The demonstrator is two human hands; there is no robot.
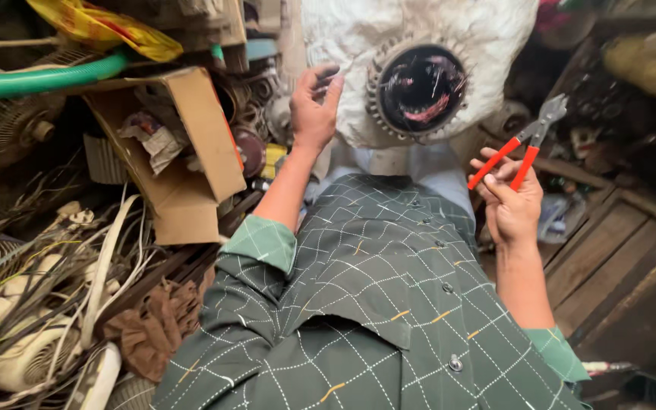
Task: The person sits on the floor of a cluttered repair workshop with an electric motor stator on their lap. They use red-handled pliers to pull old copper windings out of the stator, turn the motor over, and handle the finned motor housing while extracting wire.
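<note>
Nearest the camera, the person's green checked shirt is filling the lower frame. Going left to right: tangled cords and an open carton are crowding the left side, leaving no free room there. The left hand is pinching a thin wire against the white motor housing, fingertips together on it. The housing is resting at the knees, its winding bore facing up. The right hand is gripping red-handled pliers, jaws parted, well apart from the bore. Judged step: working the winding wires; next, the pliers need to reach the bore. Open room lies only between hand and housing.
</note>
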